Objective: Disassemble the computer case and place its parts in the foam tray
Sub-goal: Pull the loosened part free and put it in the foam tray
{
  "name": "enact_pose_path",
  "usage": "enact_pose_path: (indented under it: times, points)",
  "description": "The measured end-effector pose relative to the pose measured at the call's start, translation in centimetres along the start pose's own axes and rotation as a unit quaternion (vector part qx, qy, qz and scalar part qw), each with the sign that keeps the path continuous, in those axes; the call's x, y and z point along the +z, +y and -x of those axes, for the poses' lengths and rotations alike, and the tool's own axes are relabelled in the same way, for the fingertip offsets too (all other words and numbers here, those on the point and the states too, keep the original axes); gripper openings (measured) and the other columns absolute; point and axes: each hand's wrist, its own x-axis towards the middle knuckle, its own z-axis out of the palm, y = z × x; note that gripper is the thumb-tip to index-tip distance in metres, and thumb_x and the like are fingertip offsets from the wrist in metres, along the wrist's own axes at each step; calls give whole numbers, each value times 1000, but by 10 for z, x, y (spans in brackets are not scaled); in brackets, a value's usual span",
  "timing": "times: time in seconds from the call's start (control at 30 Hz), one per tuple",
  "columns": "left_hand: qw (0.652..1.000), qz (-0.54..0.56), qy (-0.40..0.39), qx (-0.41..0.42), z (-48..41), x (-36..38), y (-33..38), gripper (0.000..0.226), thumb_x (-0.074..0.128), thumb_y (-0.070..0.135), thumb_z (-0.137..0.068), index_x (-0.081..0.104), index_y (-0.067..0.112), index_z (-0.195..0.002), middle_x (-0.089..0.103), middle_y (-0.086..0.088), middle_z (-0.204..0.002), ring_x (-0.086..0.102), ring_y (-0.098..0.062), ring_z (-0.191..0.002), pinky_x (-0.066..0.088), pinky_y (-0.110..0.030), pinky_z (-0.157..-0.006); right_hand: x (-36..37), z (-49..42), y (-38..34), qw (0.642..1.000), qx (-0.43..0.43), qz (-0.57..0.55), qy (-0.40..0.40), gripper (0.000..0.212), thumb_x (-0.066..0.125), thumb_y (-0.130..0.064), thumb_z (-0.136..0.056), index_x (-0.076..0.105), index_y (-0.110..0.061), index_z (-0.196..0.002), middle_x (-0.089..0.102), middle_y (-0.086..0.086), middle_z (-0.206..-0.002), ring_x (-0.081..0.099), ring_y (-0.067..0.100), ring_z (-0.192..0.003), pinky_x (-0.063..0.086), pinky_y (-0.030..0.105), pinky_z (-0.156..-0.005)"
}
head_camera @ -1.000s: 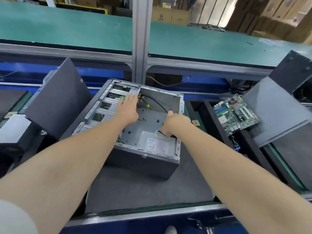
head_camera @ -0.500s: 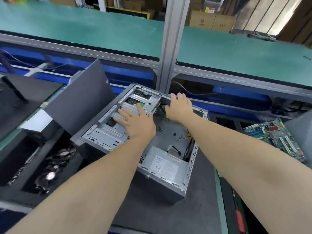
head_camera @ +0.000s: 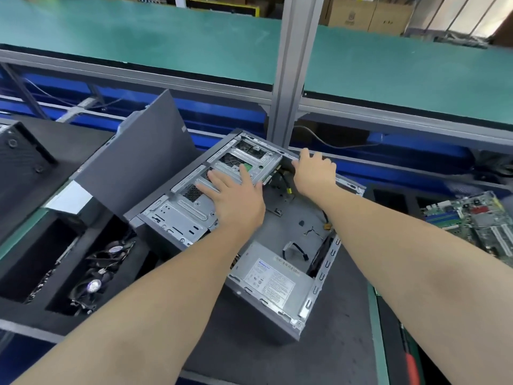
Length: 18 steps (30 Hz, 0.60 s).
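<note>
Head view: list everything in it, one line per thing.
computer case: one, grey, centre, open side up
drive cage: one, silver, case's far-left part
power supply: one, silver, case's near corner
side panel: one, dark grey, tilted, left of case
motherboard: one, green, right edge
fans: at least two, black, in left foam tray
left hand: one, flat on drive cage
right hand: one, gripping case's far rim

A green-topped upper shelf (head_camera: 166, 45) spans the far side, crossed by an upright aluminium post (head_camera: 294, 65). Cardboard boxes (head_camera: 366, 15) stand beyond it (labels too blurred to read). A grey cable (head_camera: 333, 145) droops beneath the shelf.
</note>
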Motion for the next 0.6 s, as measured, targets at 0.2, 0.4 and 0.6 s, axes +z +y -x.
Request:
enact_pose_path:
  times: [0.2, 0.4, 0.6]
  points:
    - [996, 0, 9, 86, 0, -2, 5, 67, 3, 53, -106, 6, 22, -165, 17, -45, -157, 11, -58, -150, 6, -79, -112, 5, 30, 24, 997, 72, 7, 7, 32, 36, -32, -113, 39, -13, -138, 55, 20, -132, 56, 42, -117, 43, 48, -94]
    - [985, 6, 11, 173, 4, -6, 10, 67, 4, 56, -105, 9, 25, -165, 17, -41, -159, 11, -53, -152, 5, -76, -115, 10, 67, 45, 990, 141, 8, 28, 31, 29, -34, -115, 39, -12, -133, 56, 20, -128, 58, 43, -114, 42, 48, -93]
    - [968, -9, 23, 251, 3, -3, 11, 67, 4, 58, -104, 13, 31, -164, 24, -38, -158, 17, -50, -151, 9, -73, -116, 7, 103, 55, 982, 186, 38, 10, 32, 31, -34, -115, 38, -11, -137, 57, 18, -128, 61, 39, -109, 41, 43, -81]
